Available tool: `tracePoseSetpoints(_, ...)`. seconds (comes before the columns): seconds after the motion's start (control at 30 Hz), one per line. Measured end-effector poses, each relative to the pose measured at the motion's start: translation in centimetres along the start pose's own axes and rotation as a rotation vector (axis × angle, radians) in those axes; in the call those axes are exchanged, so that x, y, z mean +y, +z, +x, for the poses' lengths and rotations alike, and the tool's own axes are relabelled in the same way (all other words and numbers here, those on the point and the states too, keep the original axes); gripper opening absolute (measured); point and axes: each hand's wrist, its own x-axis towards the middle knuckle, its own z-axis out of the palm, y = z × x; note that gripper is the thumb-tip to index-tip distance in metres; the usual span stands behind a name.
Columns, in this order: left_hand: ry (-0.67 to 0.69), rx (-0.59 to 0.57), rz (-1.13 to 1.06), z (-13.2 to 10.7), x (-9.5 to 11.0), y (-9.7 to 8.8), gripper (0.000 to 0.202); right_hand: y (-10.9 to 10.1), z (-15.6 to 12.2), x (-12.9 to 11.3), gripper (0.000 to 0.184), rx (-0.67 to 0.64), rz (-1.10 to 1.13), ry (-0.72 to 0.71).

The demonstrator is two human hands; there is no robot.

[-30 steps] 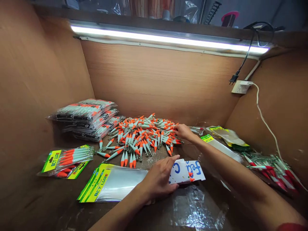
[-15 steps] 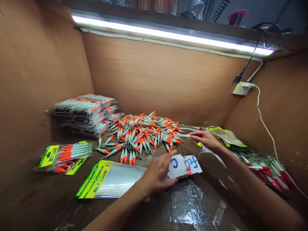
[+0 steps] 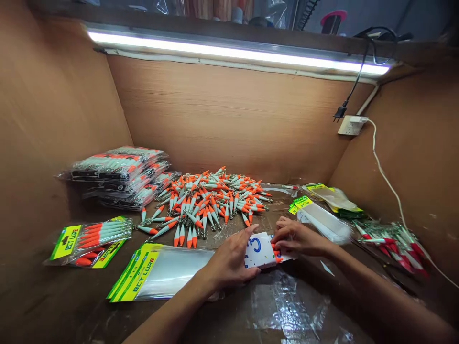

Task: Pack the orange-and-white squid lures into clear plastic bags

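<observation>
My left hand grips the left end of a small white cardboard sleeve with blue handwriting, thumb in front and fingers behind. At the sleeve's right end, my right hand pinches a fishing lure whose orange tip shows beside the fingers; the rest of it is hidden. More orange tips stick out just below. Behind the hands lies a large heap of orange-and-pale fishing lures with metal hooks. Clear packets with yellow-green header cards lie stacked left of my left hand, partly under its forearm.
Filled lure packets lie at the left, with a pile of wrapped lures behind. To the right are bare packets and red-and-white lures. A white cable hangs from the wall socket. Tape covers the front tabletop.
My right hand has come from the heap's right edge down to the sleeve's right end, bringing a lure. My left hand keeps its grip on the sleeve. The view has shifted slightly.
</observation>
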Motion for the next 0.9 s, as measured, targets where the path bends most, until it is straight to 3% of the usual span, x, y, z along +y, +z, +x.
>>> tracePoseSetpoints(0.2,0.016,-0.013,0.003,0.0,-0.1,0.2,0.103,-2.1,8.1,3.7,0.040,0.209,-0.257,0.397)
tracePoseSetpoints(0.33,-0.012,-0.042,0.029,-0.2,0.0,0.2,0.104,-1.7,13.7,4.9,0.031,0.155,-0.346,0.514)
tracePoseSetpoints(0.47,-0.017,-0.052,0.044,-0.3,0.2,0.0,0.106,-1.4,16.1,5.4,0.019,0.074,-0.420,0.595)
tracePoseSetpoints(0.67,0.002,-0.051,0.015,-0.3,0.3,-0.2,0.105,-4.3,13.8,7.1,0.013,0.106,-0.438,0.639)
tracePoseSetpoints(0.8,0.016,-0.041,0.012,-0.3,0.6,-0.5,0.103,-7.1,9.5,7.6,0.023,0.227,-0.344,0.572)
tracePoseSetpoints(0.9,0.013,-0.041,0.021,-0.3,0.7,-0.7,0.103,-7.7,5.5,6.9,0.034,0.308,-0.256,0.488)
